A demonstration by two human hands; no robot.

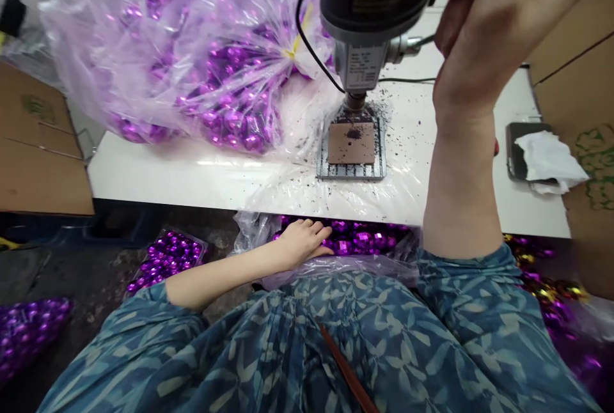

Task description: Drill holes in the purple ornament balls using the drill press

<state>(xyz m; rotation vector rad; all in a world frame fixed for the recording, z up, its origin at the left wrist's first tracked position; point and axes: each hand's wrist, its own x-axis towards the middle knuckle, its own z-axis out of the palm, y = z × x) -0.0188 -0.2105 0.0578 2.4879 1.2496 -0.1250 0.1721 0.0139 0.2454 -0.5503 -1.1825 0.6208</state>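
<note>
My left hand (pixel 303 241) rests on shiny purple faceted balls (pixel 357 241) in an open plastic bag at the table's front edge. Its fingers are slightly bent and apart, lying over the balls. My right hand (pixel 484 36) is raised beside the drill press (pixel 377 4), its fingers curled round the press handle (pixel 425 42); most of the grip is hidden. Below the chuck (pixel 355 101), a brown square plate (pixel 352 152) with a small dark hole lies on the slotted metal base (pixel 352 173). Dark shavings are scattered around it.
A large tied clear bag of purple balls (pixel 230 93) lies left of the press on the white table (pixel 211 176). Cardboard boxes (pixel 38 144) flank both sides. A phone-like dark item (pixel 515 170) lies under white tissue (pixel 547 157). More purple balls (pixel 167 256) sit on the floor.
</note>
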